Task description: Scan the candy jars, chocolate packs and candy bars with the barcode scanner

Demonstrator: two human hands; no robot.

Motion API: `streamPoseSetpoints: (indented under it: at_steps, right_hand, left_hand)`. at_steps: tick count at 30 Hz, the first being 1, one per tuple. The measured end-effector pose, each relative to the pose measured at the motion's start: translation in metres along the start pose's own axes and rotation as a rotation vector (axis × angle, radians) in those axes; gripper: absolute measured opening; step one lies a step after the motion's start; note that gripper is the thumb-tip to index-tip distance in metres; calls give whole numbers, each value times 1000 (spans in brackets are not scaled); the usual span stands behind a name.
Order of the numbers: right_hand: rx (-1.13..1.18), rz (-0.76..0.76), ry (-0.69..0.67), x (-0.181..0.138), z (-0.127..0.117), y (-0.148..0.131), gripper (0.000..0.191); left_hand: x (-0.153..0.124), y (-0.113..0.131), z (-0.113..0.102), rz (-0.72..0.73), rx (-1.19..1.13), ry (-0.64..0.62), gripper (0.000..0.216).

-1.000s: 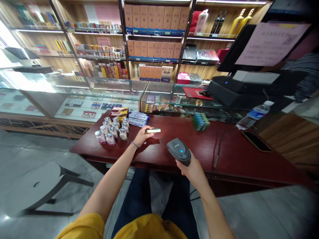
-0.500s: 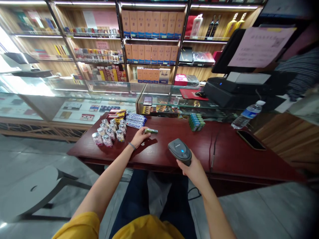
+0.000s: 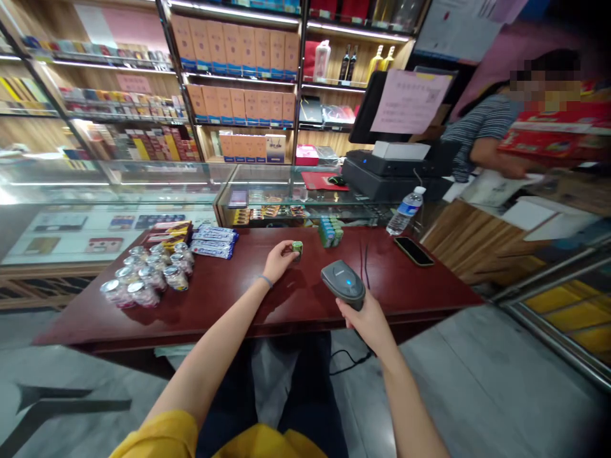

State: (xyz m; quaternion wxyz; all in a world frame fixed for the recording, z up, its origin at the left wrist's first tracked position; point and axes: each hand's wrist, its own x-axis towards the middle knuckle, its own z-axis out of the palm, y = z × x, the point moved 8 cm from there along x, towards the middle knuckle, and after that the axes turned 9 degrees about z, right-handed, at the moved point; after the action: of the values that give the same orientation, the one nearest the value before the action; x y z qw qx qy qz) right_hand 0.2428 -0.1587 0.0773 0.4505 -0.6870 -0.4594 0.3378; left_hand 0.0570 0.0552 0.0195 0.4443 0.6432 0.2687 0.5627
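My left hand (image 3: 280, 262) pinches a small green packet (image 3: 297, 248) above the dark red table (image 3: 248, 299), its end turned toward me. A dark grey barcode scanner (image 3: 342, 283) with a blue light is in my right hand (image 3: 365, 318), at the table's front edge. The scanner's head points up and left toward the packet, apart from it. Behind them stands a group of similar green-blue packets (image 3: 330, 231). Left of my left hand lie blue-and-white wrapped packs (image 3: 214, 242), and beyond them several small jars with silver lids (image 3: 151, 278).
Brown and yellow packs (image 3: 169, 234) lie behind the jars. A water bottle (image 3: 405, 211) and a black phone (image 3: 413, 250) are at the table's right. A glass display counter (image 3: 267, 181) runs behind, with a monitor (image 3: 367, 108) above it. A person in a striped shirt (image 3: 484, 124) stands at right.
My view has swung to the right, bringing the person into sight. The left hand has carried the green packet right, toward the group of green packets, and turned it. My right hand keeps the scanner.
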Motion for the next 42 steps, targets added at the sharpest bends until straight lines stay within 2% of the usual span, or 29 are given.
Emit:
streamPoseSetpoints:
  at_steps: [7,11,14,24,32,42]
  right_hand:
    - [24,34,70,6,-39,12,38]
    - [26,52,70,12,-51,26,40]
    - [19,64,45,18,-56,36,39]
    - [66,96,93,26,-63,43,41]
    - [94,101,96,31,-66,50,37]
    - [66,106,84,34,-63,51,40]
  left_hand:
    - [18,-32,81,10,39,-21,27]
    - [25,-44,112,-1,91,9,28]
    - [29,-51,128,-14,116,36,28]
    - [43,-65,152,-85,190,73,25]
    - [44,-62,159,10,314,141,30]
    - [46,-64,161,-37,438,101,23]
